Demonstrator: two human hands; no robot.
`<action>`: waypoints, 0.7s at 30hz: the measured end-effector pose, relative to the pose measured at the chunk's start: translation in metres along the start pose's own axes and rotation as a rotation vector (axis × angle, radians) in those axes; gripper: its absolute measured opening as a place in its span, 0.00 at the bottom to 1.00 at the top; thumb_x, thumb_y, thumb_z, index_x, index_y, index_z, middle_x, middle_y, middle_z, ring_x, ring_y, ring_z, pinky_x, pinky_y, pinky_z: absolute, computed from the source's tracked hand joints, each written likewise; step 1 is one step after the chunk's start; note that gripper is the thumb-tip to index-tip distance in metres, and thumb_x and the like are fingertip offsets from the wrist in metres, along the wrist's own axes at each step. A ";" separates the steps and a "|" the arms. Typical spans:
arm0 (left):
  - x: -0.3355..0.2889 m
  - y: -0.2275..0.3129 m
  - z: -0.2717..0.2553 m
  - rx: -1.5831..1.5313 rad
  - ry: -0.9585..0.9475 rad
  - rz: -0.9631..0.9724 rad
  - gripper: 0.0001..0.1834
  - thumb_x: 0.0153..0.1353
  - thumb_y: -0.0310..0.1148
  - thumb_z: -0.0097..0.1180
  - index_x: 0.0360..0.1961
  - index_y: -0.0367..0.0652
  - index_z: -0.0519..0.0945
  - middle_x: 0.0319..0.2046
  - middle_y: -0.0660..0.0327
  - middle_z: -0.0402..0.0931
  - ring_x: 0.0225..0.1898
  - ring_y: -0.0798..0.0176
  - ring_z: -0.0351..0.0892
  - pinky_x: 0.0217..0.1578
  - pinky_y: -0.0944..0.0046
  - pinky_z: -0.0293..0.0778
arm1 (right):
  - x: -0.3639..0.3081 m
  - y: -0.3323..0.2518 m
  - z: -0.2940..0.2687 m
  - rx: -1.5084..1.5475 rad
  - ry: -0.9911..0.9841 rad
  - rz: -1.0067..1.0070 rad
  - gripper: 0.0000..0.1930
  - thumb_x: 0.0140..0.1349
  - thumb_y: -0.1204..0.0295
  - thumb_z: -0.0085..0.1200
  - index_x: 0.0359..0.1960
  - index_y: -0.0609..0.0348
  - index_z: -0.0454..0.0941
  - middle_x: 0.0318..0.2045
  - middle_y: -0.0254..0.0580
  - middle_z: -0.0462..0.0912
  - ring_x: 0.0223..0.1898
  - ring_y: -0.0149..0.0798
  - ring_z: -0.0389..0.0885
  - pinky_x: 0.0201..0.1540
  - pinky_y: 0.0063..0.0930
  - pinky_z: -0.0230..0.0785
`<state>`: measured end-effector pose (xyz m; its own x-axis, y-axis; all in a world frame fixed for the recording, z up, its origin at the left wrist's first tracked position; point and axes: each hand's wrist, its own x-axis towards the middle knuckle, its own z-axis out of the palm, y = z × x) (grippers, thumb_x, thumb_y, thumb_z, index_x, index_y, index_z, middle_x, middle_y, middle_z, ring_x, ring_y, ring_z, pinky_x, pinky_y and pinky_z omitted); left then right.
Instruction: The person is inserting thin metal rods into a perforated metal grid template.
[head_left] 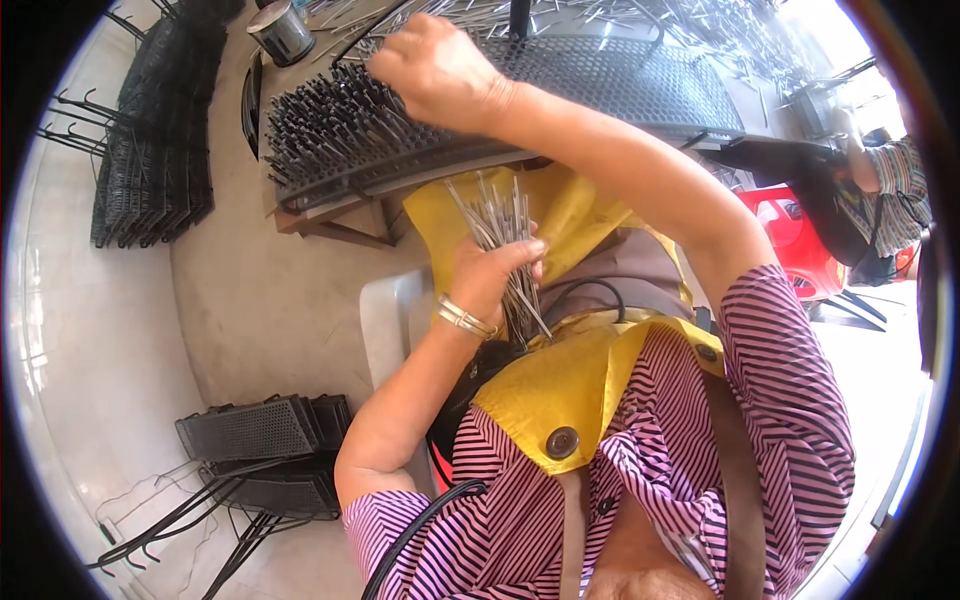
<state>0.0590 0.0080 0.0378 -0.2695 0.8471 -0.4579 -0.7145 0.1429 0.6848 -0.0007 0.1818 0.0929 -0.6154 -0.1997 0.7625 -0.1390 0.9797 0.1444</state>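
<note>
A bundle of thin silvery metal rods (500, 213) is gripped in my left hand (487, 275), which is closed round it in front of the yellow apron (590, 205). The rods point upward and fan out slightly. My right hand (432, 72) reaches across to the far side and hovers over a black perforated rack (625, 85). Its fingers are pressed together; whatever they pinch, if anything, is hidden. Many dark-tipped rods (325, 125) stand packed in the rack's left part, beside that hand. Bare holes show in the right part.
Loose rods (690, 25) lie scattered behind the rack, and a metal can (282, 35) stands at far left. Black racks (155, 130) are stacked along the left wall, with more racks (255, 435) at lower left. A red plastic seat (780, 235) and another person (890, 190) are at right.
</note>
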 end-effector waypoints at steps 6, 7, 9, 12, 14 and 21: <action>-0.001 0.000 0.001 0.017 -0.002 0.002 0.13 0.44 0.22 0.56 0.33 0.33 0.72 0.19 0.59 0.72 0.17 0.67 0.72 0.17 0.70 0.69 | -0.019 0.020 -0.008 0.184 0.091 0.349 0.04 0.39 0.77 0.49 0.20 0.60 0.73 0.19 0.43 0.76 0.27 0.49 0.75 0.32 0.38 0.68; 0.000 0.000 0.000 0.019 -0.003 -0.006 0.13 0.44 0.21 0.56 0.33 0.33 0.72 0.19 0.59 0.72 0.17 0.67 0.72 0.17 0.70 0.69 | -0.025 0.021 -0.008 0.227 0.020 0.394 0.03 0.42 0.76 0.51 0.21 0.60 0.73 0.20 0.43 0.76 0.28 0.48 0.75 0.33 0.37 0.68; 0.002 -0.002 -0.001 -0.003 -0.003 -0.016 0.13 0.44 0.21 0.56 0.33 0.33 0.72 0.19 0.60 0.72 0.17 0.67 0.72 0.17 0.70 0.69 | -0.037 0.019 -0.004 0.269 -0.050 0.446 0.04 0.44 0.75 0.53 0.22 0.60 0.74 0.21 0.42 0.76 0.29 0.46 0.74 0.34 0.36 0.67; 0.002 -0.002 0.001 -0.006 -0.002 -0.018 0.12 0.44 0.21 0.56 0.33 0.33 0.72 0.18 0.60 0.72 0.17 0.67 0.72 0.17 0.70 0.69 | -0.052 0.016 -0.008 0.225 -0.074 0.488 0.06 0.47 0.72 0.55 0.28 0.59 0.77 0.25 0.42 0.78 0.31 0.46 0.76 0.34 0.33 0.68; 0.001 -0.001 0.000 0.003 0.009 -0.013 0.12 0.45 0.21 0.56 0.33 0.33 0.71 0.19 0.60 0.72 0.17 0.67 0.72 0.18 0.70 0.69 | -0.055 0.006 -0.019 0.231 0.006 0.521 0.07 0.48 0.71 0.55 0.28 0.59 0.77 0.25 0.42 0.78 0.30 0.46 0.75 0.33 0.33 0.68; 0.001 0.000 -0.003 -0.025 -0.036 0.015 0.13 0.45 0.19 0.55 0.35 0.33 0.71 0.20 0.58 0.71 0.18 0.62 0.71 0.19 0.67 0.69 | -0.089 -0.058 -0.083 0.766 -0.162 1.025 0.11 0.48 0.69 0.57 0.28 0.67 0.75 0.19 0.46 0.77 0.20 0.35 0.76 0.25 0.26 0.67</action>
<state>0.0568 0.0073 0.0356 -0.2566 0.8672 -0.4268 -0.7267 0.1181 0.6768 0.1265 0.1442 0.0689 -0.7842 0.5812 0.2174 0.0762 0.4379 -0.8958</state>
